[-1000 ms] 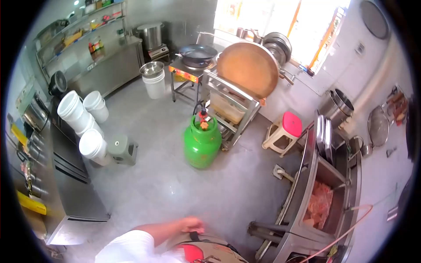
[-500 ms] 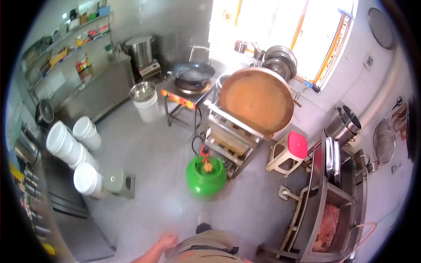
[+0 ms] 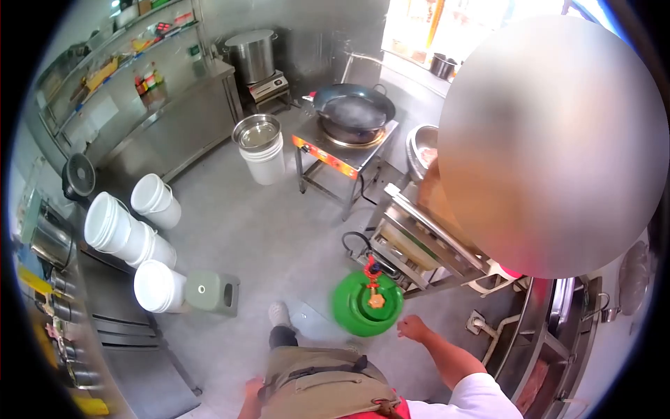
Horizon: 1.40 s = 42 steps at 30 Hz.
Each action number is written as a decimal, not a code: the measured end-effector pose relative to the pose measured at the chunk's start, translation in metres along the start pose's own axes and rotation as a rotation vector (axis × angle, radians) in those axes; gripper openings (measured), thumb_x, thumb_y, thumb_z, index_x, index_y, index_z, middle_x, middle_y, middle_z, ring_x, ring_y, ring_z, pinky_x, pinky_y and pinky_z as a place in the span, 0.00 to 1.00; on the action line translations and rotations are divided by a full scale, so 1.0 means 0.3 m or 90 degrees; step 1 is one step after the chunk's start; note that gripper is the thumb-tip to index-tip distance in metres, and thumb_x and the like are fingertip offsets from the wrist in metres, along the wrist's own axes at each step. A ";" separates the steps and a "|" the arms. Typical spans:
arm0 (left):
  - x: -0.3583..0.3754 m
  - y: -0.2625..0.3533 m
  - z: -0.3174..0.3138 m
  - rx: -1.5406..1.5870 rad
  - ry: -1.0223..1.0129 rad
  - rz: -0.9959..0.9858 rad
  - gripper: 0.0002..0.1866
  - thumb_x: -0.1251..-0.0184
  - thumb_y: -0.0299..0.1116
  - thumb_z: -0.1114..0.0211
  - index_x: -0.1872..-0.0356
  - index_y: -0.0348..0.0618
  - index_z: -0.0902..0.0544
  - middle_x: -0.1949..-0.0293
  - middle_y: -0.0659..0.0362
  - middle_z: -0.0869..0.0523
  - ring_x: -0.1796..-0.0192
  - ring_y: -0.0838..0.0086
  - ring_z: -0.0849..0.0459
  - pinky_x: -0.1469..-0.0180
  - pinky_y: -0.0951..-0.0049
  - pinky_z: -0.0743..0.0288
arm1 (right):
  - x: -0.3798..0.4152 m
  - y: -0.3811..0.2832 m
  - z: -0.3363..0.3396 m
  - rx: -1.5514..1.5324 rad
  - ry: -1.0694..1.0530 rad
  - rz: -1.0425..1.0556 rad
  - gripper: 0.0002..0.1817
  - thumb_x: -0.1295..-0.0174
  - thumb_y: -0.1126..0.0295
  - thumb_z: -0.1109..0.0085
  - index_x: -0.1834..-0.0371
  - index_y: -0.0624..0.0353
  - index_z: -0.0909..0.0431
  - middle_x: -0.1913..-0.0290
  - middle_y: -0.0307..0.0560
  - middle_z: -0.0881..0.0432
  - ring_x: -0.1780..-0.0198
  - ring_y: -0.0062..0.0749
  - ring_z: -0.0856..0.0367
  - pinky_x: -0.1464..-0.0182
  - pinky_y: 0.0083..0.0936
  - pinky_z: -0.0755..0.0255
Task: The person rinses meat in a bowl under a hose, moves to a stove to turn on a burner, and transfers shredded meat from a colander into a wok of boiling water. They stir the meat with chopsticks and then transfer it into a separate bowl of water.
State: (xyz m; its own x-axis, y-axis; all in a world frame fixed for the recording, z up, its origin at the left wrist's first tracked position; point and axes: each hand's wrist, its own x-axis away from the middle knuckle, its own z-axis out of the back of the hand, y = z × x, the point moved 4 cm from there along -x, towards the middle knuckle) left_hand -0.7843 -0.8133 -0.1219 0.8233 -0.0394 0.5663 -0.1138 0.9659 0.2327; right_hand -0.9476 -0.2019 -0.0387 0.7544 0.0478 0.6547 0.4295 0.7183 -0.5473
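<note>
Cylinder [image 3: 342, 307] by your right hand: rigid, likely heavy, best held by its collar

The green gas cylinder stands upright near the middle of the room, just right of your feet. Your right hand [image 3: 413, 328] is just beside it on the right, narrow, fingers curled in, with nothing seen in them. Your left hand [image 3: 253, 386] is blurred at the near edge; you can't tell from here whether it's wide or narrow.

Expect hard metal that won't give, smooth and perhaps slick on its rounded side. The raised collar [image 3: 357, 307] should give your fingers the surest hold; spare the valve [image 3: 376, 300] and the red fitting [image 3: 371, 270], the parts likeliest to suffer from a knock. Mind the black hose [image 3: 354, 241] on the far side.

Underneath is smooth grey floor [image 3: 237, 230], with a shiny, possibly wet patch [image 3: 309, 319] left of the cylinder. A steel rack [image 3: 436, 241] stands close on its far right, a wok [image 3: 356, 112] sits on the burner stand [image 3: 328, 157] farther off, and white buckets [image 3: 157, 286] and a stool [image 3: 208, 295] stand left.
</note>
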 end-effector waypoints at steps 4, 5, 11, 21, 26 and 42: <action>-0.266 -0.091 0.156 0.252 -0.061 -0.017 0.16 0.41 0.42 0.41 0.56 0.44 0.22 0.62 0.48 0.17 0.58 0.56 0.18 0.56 0.57 0.25 | -0.001 0.024 -0.245 0.137 0.028 0.001 0.40 0.58 0.60 0.27 0.40 0.64 0.30 0.48 0.55 0.22 0.50 0.44 0.21 0.54 0.32 0.23; -0.336 -0.130 0.239 0.299 -0.073 -0.068 0.16 0.40 0.42 0.41 0.56 0.44 0.21 0.61 0.49 0.17 0.56 0.56 0.18 0.55 0.57 0.25 | 0.033 -0.012 -0.311 -0.132 -0.062 -0.194 0.45 0.56 0.54 0.26 0.36 0.62 0.35 0.46 0.53 0.23 0.47 0.44 0.23 0.51 0.36 0.24; -0.876 -0.488 0.738 0.140 0.038 -0.050 0.11 0.39 0.38 0.42 0.64 0.42 0.18 0.65 0.56 0.17 0.61 0.66 0.18 0.60 0.61 0.23 | 0.142 -0.634 -0.405 -0.447 -0.242 -0.474 0.38 0.41 0.35 0.50 0.46 0.62 0.23 0.51 0.50 0.19 0.46 0.39 0.22 0.46 0.37 0.26; -1.282 -0.185 1.099 -0.151 -0.299 -0.206 0.11 0.40 0.36 0.45 0.77 0.41 0.24 0.82 0.56 0.22 0.83 0.67 0.24 0.81 0.64 0.28 | 0.294 -0.588 -0.487 -0.680 0.469 -0.313 0.26 0.38 0.57 0.44 0.43 0.65 0.27 0.58 0.46 0.17 0.58 0.30 0.17 0.58 0.25 0.26; -1.476 0.344 0.897 0.131 -0.385 0.046 0.15 0.36 0.39 0.45 0.55 0.39 0.25 0.62 0.52 0.19 0.63 0.58 0.19 0.64 0.59 0.24 | 0.528 -0.446 -1.102 -0.682 0.514 -0.545 0.12 0.42 0.64 0.48 0.69 0.60 0.18 0.73 0.46 0.17 0.67 0.32 0.16 0.68 0.32 0.25; -0.620 1.339 0.177 0.025 -0.623 0.171 0.12 0.32 0.38 0.46 0.57 0.43 0.21 0.66 0.57 0.17 0.63 0.60 0.19 0.60 0.62 0.25 | 1.110 0.125 -1.521 -0.911 0.836 -0.711 0.13 0.45 0.65 0.48 0.73 0.63 0.18 0.71 0.54 0.17 0.72 0.38 0.17 0.66 0.33 0.24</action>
State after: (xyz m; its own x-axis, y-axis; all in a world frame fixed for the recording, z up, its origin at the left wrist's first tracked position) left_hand -1.0128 -0.4315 -0.0918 -0.0464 -0.0319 0.9984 -0.2607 0.9652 0.0187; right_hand -0.4538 -0.4759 -0.0791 -0.4259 -0.6757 0.6017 0.2934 -0.7323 -0.6146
